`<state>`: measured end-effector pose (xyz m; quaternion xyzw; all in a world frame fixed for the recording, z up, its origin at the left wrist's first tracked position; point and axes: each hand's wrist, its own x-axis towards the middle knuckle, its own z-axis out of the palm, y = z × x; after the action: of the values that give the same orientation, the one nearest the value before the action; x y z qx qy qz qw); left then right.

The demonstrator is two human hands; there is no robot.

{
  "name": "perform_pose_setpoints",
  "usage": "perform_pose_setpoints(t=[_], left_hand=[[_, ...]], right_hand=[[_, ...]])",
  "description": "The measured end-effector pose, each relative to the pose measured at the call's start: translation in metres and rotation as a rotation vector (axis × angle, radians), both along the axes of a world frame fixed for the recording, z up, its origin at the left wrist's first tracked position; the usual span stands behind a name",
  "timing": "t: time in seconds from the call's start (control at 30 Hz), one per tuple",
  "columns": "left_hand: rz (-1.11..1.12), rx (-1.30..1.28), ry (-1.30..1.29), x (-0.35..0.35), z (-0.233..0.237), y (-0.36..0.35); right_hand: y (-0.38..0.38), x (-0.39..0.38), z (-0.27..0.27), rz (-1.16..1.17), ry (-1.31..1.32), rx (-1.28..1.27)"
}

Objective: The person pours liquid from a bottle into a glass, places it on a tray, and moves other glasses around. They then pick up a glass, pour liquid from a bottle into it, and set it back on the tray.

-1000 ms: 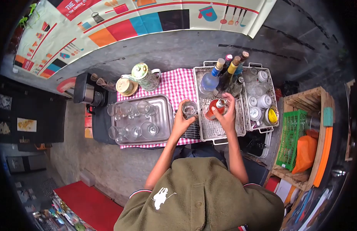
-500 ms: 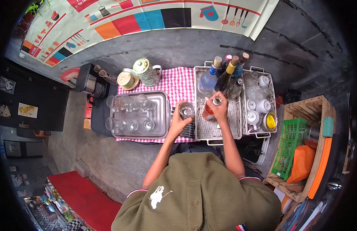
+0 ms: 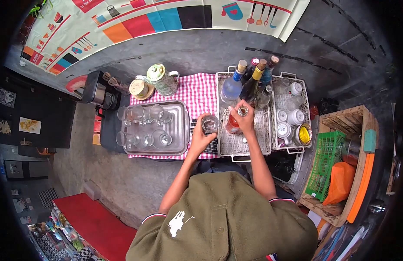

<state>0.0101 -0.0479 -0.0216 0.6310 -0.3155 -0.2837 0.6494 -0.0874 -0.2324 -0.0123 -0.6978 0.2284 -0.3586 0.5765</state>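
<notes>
My left hand (image 3: 200,138) is wrapped round a clear glass (image 3: 210,124), held upright near the left edge of the white wicker tray (image 3: 240,150). On the right, my right hand (image 3: 246,117) grips the neck of a bottle with red-orange contents (image 3: 232,125). That bottle is over the tray, its open mouth just above my fingers, and it stands apart from the glass. Behind it are a blue-labelled clear bottle (image 3: 231,90), a dark bottle with a yellow neck (image 3: 252,85) and a small clear bottle (image 3: 264,97).
A metal tray (image 3: 184,130) of upturned stemmed glasses lies left on a checkered cloth (image 3: 200,93), with a floral teapot (image 3: 166,82) behind it. To the right, a second wicker tray (image 3: 293,150) holds white-lidded jars and cups. Beyond is a wooden crate (image 3: 367,124).
The whole view has shifted slightly, moving the table and trays a little left and up in the picture. Both hands keep their holds, and the bottle leans slightly differently.
</notes>
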Motion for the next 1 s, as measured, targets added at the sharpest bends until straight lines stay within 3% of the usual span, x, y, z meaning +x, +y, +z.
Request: perform_pose_setpoints(t=[0.23, 0.57, 1.0], left_hand=[[-0.004, 0.022, -0.024, -0.006, 0.011, 0.001], [-0.021, -0.004, -0.049, -0.003, 0.002, 0.007], [0.022, -0.048, 0.021, -0.010, 0.016, 0.018]], right_hand=[[0.005, 0.009, 0.002, -0.123, -0.055, -0.123], [0.002, 0.008, 0.003, -0.035, -0.054, -0.142], [0.015, -0.009, 0.091, 0.204, 0.114, -0.183]])
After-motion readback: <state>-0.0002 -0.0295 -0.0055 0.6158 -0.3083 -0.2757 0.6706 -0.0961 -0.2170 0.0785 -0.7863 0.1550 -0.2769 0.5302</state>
